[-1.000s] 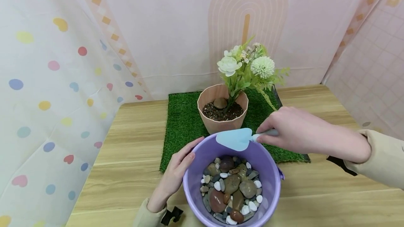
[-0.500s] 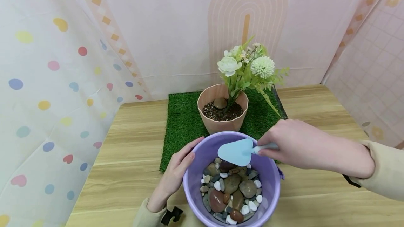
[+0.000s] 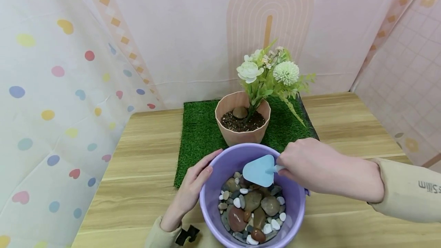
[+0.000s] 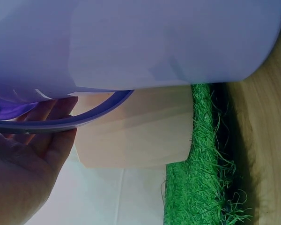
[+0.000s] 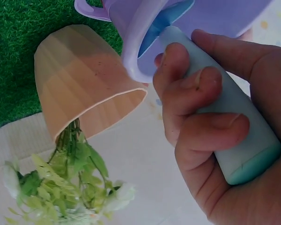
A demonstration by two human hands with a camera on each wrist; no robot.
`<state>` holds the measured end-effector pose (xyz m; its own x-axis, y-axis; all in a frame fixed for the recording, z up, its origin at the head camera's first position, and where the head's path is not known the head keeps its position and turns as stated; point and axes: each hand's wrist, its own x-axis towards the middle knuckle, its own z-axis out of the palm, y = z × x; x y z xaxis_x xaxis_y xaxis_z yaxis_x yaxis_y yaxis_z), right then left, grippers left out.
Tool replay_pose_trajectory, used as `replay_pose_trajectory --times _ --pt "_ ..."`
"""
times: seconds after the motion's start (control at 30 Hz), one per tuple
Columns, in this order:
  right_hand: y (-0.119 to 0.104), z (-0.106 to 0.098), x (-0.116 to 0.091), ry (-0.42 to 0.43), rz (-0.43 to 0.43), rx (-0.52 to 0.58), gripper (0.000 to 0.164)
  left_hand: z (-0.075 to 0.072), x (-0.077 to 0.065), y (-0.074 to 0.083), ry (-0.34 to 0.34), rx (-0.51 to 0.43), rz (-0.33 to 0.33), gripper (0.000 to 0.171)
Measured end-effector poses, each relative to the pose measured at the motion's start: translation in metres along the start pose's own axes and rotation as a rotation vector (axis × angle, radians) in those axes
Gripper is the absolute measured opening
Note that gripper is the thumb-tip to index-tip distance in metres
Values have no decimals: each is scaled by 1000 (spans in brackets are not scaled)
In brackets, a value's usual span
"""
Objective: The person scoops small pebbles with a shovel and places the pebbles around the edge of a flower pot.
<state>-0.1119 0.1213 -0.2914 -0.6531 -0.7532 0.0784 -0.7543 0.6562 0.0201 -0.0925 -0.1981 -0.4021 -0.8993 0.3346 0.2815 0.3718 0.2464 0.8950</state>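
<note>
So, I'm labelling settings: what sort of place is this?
Probably a staged indoor tabletop: pastel patterned fabric sheets hang behind a tan wood-grain table bearing a rectangular green artificial-grass mat.

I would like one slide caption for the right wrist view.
Right hand grips the blue-bladed trowel at the mouth of the purple bucket, with a flowerpot nearby.

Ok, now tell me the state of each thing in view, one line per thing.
Purple bucket: upright, stones inside
Stones: loose, mixed sizes
Blue trowel: gripped, blade inside the bucket
Right hand: curled round the trowel
Left hand: touching the bucket
Pot: upright, holding soil, a brown stone and flowers
Flowers: standing, leaning right
Grass mat: spread under the pot
</note>
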Motion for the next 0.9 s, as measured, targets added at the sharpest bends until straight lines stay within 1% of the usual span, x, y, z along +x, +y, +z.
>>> replay_pose_trajectory --times 0.17,0.33,0.4,0.5,0.6,0.77,0.9 --pt "-10 1 4 4 -25 -153 32 0 0 1 -1 -4 -3 47" --pt "-20 2 5 11 -51 -244 33 0 0 1 -5 -5 4 47" --pt "-22 2 5 21 -51 -260 36 0 0 1 -8 -8 6 47" --pt "-25 4 6 48 -56 -253 41 -1 0 0 -9 -12 11 47" --pt "-27 5 6 54 -65 -254 41 -1 0 0 -9 -10 13 47" --pt "-31 6 8 33 -77 -311 38 -1 1 0 -11 4 12 47" --pt "-35 7 12 10 -73 -335 34 -1 1 0 -11 9 13 47"
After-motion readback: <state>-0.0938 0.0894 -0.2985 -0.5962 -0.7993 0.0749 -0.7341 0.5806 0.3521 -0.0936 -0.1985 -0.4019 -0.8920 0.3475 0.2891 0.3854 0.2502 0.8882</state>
